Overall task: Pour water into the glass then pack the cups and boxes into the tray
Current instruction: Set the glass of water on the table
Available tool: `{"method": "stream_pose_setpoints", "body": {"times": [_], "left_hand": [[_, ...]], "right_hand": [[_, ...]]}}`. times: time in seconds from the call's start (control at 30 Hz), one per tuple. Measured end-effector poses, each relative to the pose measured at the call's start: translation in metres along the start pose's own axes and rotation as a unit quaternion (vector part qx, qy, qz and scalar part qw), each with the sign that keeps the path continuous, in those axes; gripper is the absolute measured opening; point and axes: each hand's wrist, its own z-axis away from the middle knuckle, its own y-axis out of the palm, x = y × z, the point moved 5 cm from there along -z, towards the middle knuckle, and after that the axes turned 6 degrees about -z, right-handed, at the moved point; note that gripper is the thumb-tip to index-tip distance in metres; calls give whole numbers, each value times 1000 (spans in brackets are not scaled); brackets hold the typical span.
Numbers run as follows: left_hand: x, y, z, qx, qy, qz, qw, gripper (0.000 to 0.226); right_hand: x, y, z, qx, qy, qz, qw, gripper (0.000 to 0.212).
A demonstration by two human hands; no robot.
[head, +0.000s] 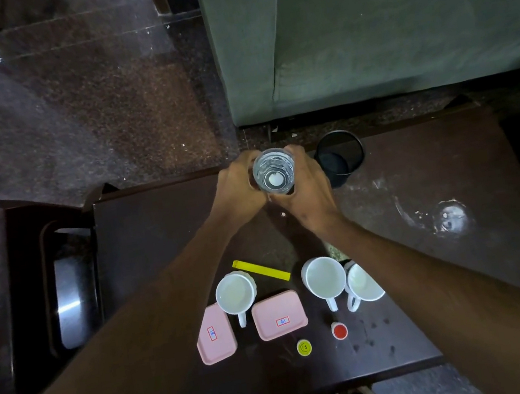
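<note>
The left hand (237, 186) and right hand (306, 190) wrap a clear, round glass (274, 171) from both sides, fingers curled against its smooth wall, above the dark, scuffed worktop (450, 168). Nearer the person than the hands lie two flat pink boxes (279, 315) with rounded corners and three glossy white cups (236, 295). Just right of the right hand stands a black mesh bin (340, 157).

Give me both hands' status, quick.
Left hand: closed around the glass, on its left side.
Right hand: closed around the same glass, on its right side.
</note>
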Motion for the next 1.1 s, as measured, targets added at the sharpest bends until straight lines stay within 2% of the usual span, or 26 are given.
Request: {"method": "stream_pose_setpoints", "body": {"times": [0.53, 0.77, 1.1], "left_hand": [[-8, 5, 9, -4, -8, 12, 1000, 70], [-9, 4, 15, 2, -14, 18, 1000, 86], [8, 7, 26, 12, -31, 23, 999, 86]], "right_hand": [[-3, -2, 7, 18, 14, 8, 1000, 83], [-6, 0, 12, 49, 20, 22, 998, 106], [-19, -12, 41, 55, 12, -9, 998, 111]]}}
